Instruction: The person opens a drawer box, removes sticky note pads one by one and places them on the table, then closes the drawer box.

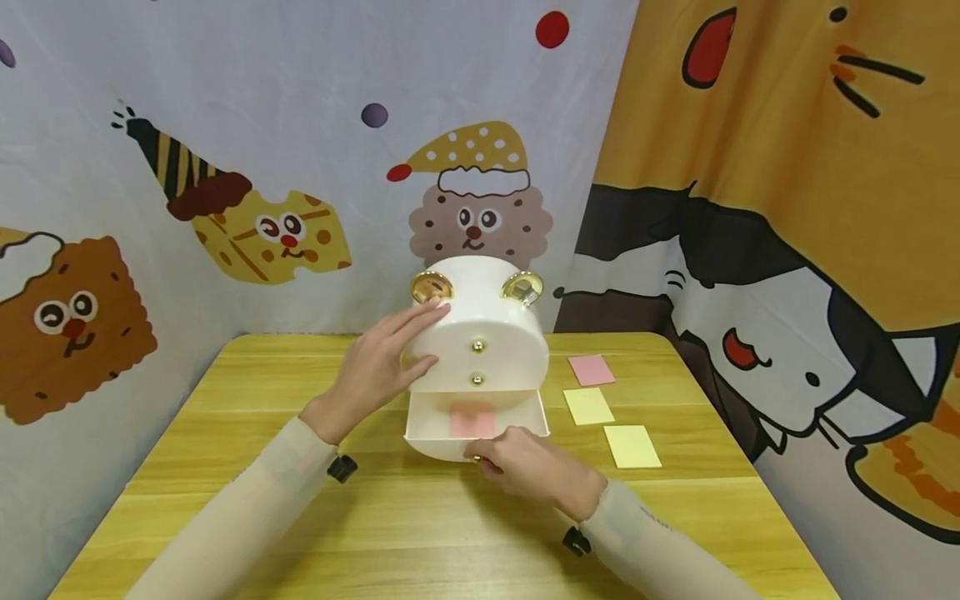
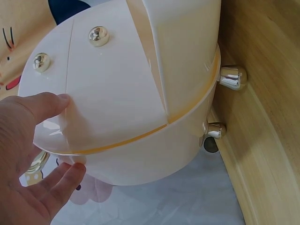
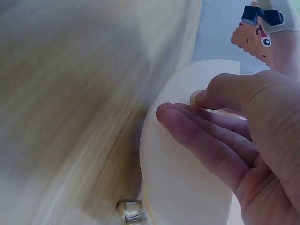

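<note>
A white rounded drawer box [image 1: 513, 358] with gold ears stands mid-table. Its bottom drawer [image 1: 435, 450] is pulled out, and a pink sticky note [image 1: 471, 421] lies inside. My left hand [image 1: 378, 358] holds the box by its left side, the thumb on the front face and the fingers around the side, as the left wrist view shows. With thumb and fingers, my right hand [image 1: 532, 467] pinches the small gold knob [image 3: 193, 97] on the drawer's front. Two more gold knobs [image 2: 99, 36] sit on the closed front above.
Right of the box lie a pink sticky note [image 1: 592, 370] and two yellow ones, a nearer yellow note [image 1: 633, 447] and a middle yellow note [image 1: 588, 407]. Gold feet [image 2: 233, 77] are under the box. A patterned curtain [image 1: 300, 67] hangs behind the wooden table [image 1: 247, 400].
</note>
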A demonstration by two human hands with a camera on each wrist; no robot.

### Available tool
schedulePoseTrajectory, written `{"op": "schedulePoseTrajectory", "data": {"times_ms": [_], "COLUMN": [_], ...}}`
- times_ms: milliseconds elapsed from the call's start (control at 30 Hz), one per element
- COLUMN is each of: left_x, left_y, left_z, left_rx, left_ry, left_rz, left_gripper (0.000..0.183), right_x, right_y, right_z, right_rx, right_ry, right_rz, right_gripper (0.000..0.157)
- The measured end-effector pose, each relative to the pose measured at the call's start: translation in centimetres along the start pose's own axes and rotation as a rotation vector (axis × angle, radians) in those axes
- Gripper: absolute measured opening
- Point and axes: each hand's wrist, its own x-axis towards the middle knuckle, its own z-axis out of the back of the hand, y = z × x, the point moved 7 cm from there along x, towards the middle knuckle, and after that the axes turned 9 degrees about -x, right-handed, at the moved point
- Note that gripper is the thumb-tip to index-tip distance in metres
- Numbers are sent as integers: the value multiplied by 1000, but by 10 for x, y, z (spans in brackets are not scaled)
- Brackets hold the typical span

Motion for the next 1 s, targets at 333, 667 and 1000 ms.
{"op": "schedulePoseTrajectory", "data": {"times_ms": [333,667,1000], "left_x": [-1,1,-1], "left_y": [0,0,3], "left_z": [-1,-1,-2], "left_rx": [5,7,15], "left_ry": [-11,3,16], "left_rz": [-7,-4,15], "left_gripper": [86,87,85], "right_x": [-6,-10,-15], "right_y": [6,11,18], "right_z": [-2,-2,1], "right_rx": [-2,7,-6], "right_ry": [11,16,9], "right_rz": [-2,-6,9], "right_gripper": [27,31,30]}}
